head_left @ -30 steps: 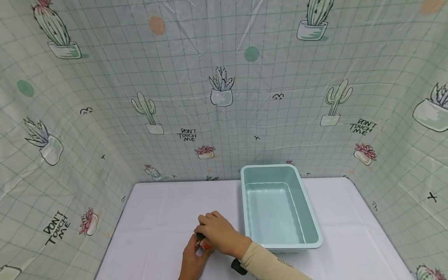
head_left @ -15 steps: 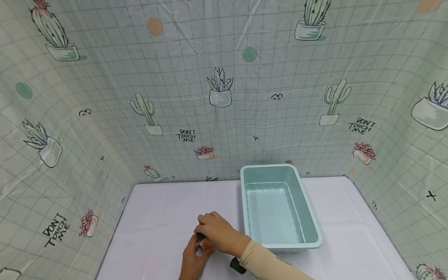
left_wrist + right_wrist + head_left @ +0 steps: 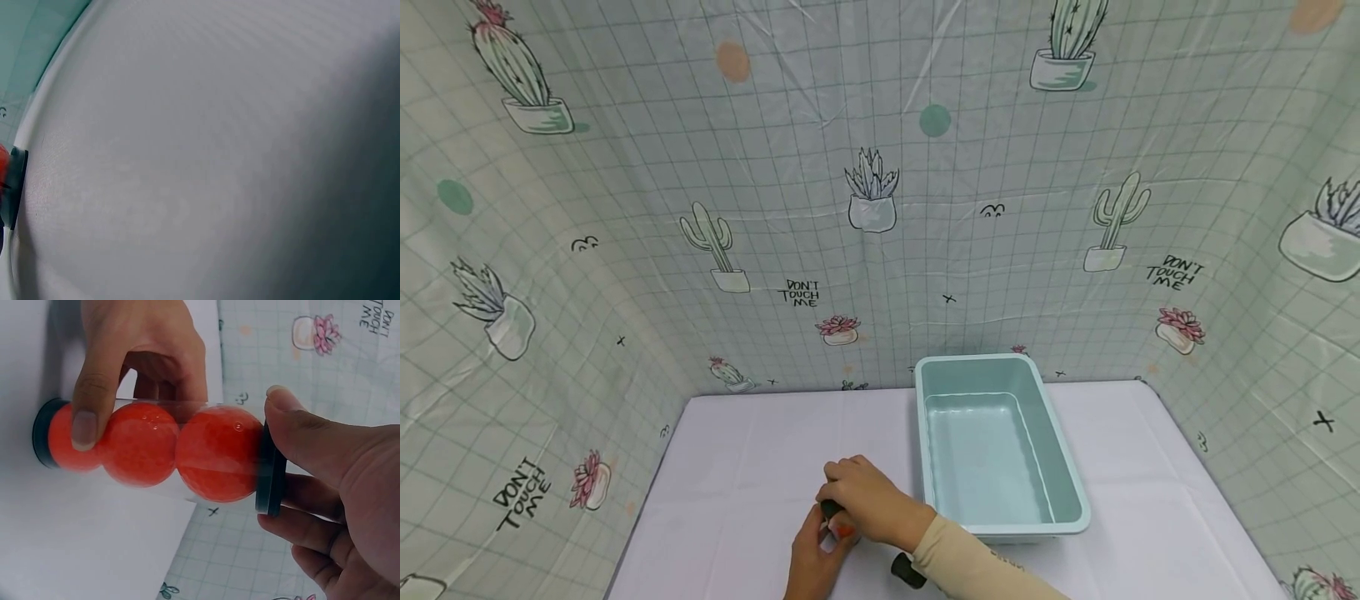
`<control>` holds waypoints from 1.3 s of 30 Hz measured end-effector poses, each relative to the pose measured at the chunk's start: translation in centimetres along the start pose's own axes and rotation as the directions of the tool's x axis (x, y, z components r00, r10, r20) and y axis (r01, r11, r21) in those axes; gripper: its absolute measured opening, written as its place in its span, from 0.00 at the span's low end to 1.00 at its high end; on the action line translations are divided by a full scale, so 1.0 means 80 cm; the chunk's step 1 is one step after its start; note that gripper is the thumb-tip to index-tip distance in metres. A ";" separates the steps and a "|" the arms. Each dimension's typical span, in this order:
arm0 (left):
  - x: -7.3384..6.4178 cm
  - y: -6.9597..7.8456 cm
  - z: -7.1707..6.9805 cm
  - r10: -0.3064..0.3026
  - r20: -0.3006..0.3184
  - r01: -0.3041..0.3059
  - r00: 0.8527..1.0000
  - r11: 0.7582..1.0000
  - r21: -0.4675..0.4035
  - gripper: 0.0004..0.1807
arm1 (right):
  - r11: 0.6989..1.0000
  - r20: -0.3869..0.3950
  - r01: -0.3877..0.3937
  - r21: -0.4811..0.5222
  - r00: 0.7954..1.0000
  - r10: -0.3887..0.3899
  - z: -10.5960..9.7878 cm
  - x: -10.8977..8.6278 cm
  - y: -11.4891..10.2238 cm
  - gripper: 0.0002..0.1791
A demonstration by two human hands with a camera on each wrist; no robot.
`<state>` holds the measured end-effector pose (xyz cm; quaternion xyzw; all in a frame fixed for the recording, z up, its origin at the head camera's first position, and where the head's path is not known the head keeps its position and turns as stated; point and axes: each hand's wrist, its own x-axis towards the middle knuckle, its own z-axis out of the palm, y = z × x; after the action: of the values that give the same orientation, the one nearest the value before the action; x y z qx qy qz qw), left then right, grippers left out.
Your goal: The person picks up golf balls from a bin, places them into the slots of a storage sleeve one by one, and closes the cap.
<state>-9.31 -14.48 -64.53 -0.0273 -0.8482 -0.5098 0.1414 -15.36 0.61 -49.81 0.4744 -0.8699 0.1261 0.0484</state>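
A clear tube stands on the white table, with dark caps on both ends. Inside it, three orange-red balls show in a row in the right wrist view. My left hand grips the lower part of the tube, its thumb lying across the clear wall. At the upper end, my right hand pinches the dark cap between thumb and fingers, and the cap sits on the tube's end. The bottom cap and a bit of red show at the left wrist view's edge.
To the right of my hands stands a pale blue-green plastic tub, with nothing seen inside it. A dark cylinder is beside my right sleeve. A cactus-print cloth hangs behind the table and along both sides.
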 end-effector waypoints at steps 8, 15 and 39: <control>0.000 0.001 0.000 0.007 0.005 -0.007 1.000 1.000 0.001 0.29 | 1.000 -0.001 -0.016 0.009 1.000 0.016 -0.001 0.000 -0.002 0.17; 0.000 0.002 -0.002 -0.003 0.015 0.003 1.000 1.000 0.012 0.31 | 0.999 -0.007 -0.024 0.038 1.000 0.024 -0.004 0.000 -0.003 0.18; 0.001 0.004 -0.001 -0.034 0.011 0.034 0.999 0.999 -0.015 0.28 | 0.982 -0.131 -0.093 0.165 0.985 0.115 -0.006 -0.047 0.002 0.23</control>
<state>-9.35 -14.42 -64.23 -0.0165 -0.8454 -0.5183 0.1281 -13.50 3.90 -50.11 0.4206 -0.8753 0.2299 0.0649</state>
